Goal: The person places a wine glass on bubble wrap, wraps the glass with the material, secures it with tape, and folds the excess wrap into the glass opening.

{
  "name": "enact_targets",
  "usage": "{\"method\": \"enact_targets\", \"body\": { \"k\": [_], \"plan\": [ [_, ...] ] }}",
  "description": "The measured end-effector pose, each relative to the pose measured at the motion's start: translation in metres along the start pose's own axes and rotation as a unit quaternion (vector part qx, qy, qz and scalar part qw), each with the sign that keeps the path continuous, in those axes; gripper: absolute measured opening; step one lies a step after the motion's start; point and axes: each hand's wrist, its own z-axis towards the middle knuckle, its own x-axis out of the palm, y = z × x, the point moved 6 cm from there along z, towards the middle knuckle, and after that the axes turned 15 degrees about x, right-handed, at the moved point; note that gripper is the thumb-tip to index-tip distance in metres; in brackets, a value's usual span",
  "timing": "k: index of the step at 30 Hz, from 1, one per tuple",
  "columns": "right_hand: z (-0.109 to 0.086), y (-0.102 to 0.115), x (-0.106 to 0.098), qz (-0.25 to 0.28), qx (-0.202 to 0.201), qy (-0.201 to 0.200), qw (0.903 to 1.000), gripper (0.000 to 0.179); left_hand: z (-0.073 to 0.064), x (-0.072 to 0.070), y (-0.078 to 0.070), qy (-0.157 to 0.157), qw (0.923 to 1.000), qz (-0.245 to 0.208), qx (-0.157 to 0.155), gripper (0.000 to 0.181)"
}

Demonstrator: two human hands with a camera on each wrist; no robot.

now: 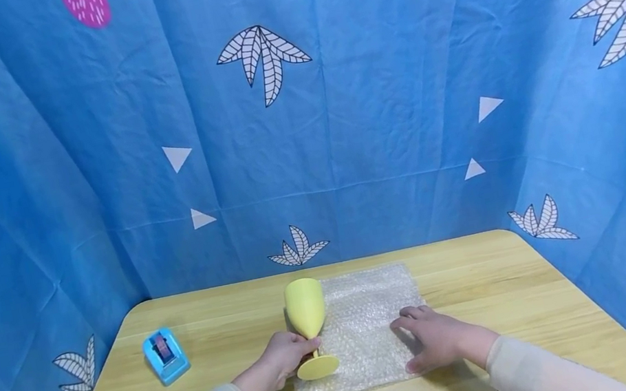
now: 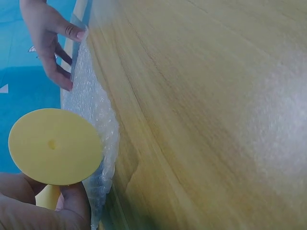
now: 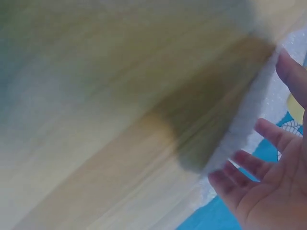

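Note:
A yellow goblet (image 1: 305,305) stands out over the left part of a sheet of bubble wrap (image 1: 367,325) on the wooden table. My left hand (image 1: 285,360) pinches its stem between thumb and fingers, just above the round base (image 2: 55,146) that faces the left wrist view. Over the right edge of the sheet is my right hand (image 1: 435,338), its fingers (image 3: 273,134) spread and relaxed with nothing gripped. In the right wrist view the fingertips lie close to the sheet's edge; whether they touch it I cannot tell.
A blue tape dispenser (image 1: 166,355) with a roll in it sits on the left side of the table (image 1: 491,276). Blue patterned curtains (image 1: 373,108) hang behind the table and along both sides.

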Motion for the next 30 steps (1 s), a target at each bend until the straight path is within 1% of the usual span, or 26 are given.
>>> {"method": "enact_targets", "body": {
  "k": [5, 11, 14, 17, 20, 27, 30],
  "plan": [
    [0.004, 0.004, -0.006, -0.011, -0.009, 0.006, 0.9999, 0.077, -0.001, 0.0, -0.002, -0.005, 1.0, -0.001, 0.002, 0.027],
    [0.01, 0.007, -0.01, -0.008, 0.001, 0.012, 0.9999, 0.071, 0.0, 0.002, -0.001, -0.004, 0.9999, 0.007, 0.007, 0.027],
    [0.014, 0.01, -0.013, -0.006, 0.005, 0.0, 1.0, 0.061, 0.001, 0.002, -0.001, -0.003, 0.9999, 0.014, 0.007, 0.027],
    [0.018, 0.015, -0.017, 0.008, 0.01, -0.016, 0.9998, 0.049, 0.001, 0.002, 0.0, -0.003, 0.9998, 0.016, 0.008, 0.028],
    [0.022, 0.021, -0.023, 0.014, 0.016, -0.028, 0.9994, 0.042, 0.001, 0.002, 0.0, -0.004, 0.9998, 0.018, 0.01, 0.027],
    [0.039, 0.034, -0.038, 0.032, 0.036, -0.024, 0.9986, 0.036, 0.001, 0.002, -0.001, -0.006, 0.9994, 0.032, 0.009, 0.027],
    [0.048, 0.041, -0.042, 0.034, 0.036, -0.02, 0.9986, 0.037, 0.001, 0.0, -0.001, -0.006, 0.9993, 0.035, 0.01, 0.027]
  ]
}}
